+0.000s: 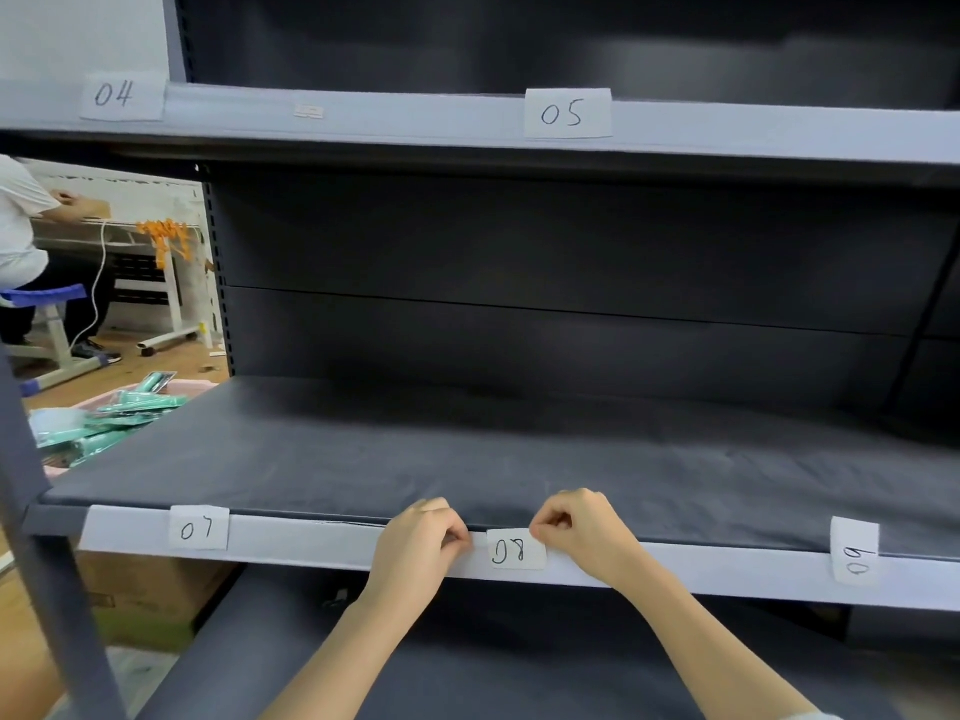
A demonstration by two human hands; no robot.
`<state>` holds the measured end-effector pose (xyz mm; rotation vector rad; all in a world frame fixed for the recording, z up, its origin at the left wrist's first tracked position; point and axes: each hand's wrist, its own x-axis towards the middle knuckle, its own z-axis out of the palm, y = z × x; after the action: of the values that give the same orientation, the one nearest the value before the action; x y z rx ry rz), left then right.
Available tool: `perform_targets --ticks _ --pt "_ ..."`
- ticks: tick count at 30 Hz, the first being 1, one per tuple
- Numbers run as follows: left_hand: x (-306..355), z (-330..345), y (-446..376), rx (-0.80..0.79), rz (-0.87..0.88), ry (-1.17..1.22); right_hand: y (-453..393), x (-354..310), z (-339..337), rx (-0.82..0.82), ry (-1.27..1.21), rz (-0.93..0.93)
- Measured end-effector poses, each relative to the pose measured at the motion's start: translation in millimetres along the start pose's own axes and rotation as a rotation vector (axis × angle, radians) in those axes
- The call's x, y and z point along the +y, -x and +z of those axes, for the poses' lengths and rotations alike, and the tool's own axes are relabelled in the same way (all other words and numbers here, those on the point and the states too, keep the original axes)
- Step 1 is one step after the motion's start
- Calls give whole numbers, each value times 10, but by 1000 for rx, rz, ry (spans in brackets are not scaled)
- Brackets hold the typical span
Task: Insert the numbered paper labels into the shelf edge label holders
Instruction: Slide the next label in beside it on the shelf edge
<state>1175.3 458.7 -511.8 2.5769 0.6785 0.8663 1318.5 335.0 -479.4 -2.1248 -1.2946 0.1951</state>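
Note:
A white paper label marked 08 [517, 549] sits in the pale label holder strip [311, 537] along the front edge of the lower shelf. My left hand [415, 550] pinches the label's left edge and my right hand [576, 532] pinches its upper right corner, fingers curled. On the same strip, label 07 [199, 527] sits to the left and label 09 [854, 550] stands turned sideways at the right. The upper shelf's holder strip [415, 119] carries labels 04 [122, 96] and 05 [567, 114].
The dark shelf board [467, 449] behind the strip is bare. A grey upright post [31, 485] stands at the left. Beyond it lie a pink bin of green packets [104, 423], a cardboard box [140, 600] on the floor, and a person at a table [21, 226].

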Motion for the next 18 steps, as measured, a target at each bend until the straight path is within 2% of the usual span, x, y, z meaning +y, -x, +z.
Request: perform_targets --ticks 18 --pt "1 14 10 37 -13 14 -82 -19 -17 -82 25 42"
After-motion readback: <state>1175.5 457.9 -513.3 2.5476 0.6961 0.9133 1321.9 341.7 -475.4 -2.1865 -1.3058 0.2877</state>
